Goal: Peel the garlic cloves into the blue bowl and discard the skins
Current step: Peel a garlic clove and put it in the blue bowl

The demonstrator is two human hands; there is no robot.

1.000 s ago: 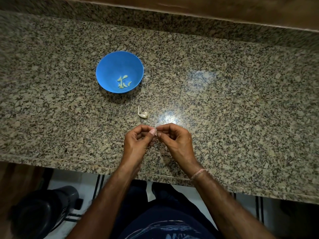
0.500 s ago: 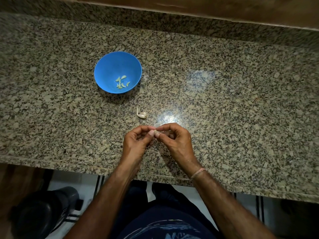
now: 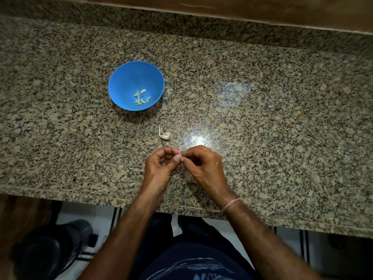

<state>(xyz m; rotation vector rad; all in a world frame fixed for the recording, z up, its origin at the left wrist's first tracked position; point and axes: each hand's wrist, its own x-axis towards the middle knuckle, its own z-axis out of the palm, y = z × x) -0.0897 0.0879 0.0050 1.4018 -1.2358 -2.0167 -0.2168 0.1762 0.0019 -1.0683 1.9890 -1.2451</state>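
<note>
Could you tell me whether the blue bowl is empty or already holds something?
Not empty: the upright blue bowl holds a few peeled garlic cloves at its bottom.

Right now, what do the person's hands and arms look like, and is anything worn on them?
The left hand and right hand are bare: no gloves, and no ring or watch shows. The left forearm and right forearm have no sleeves as far as the view reaches. The only thing worn is a thin pinkish band around the right wrist, like thread or elastic.
</note>
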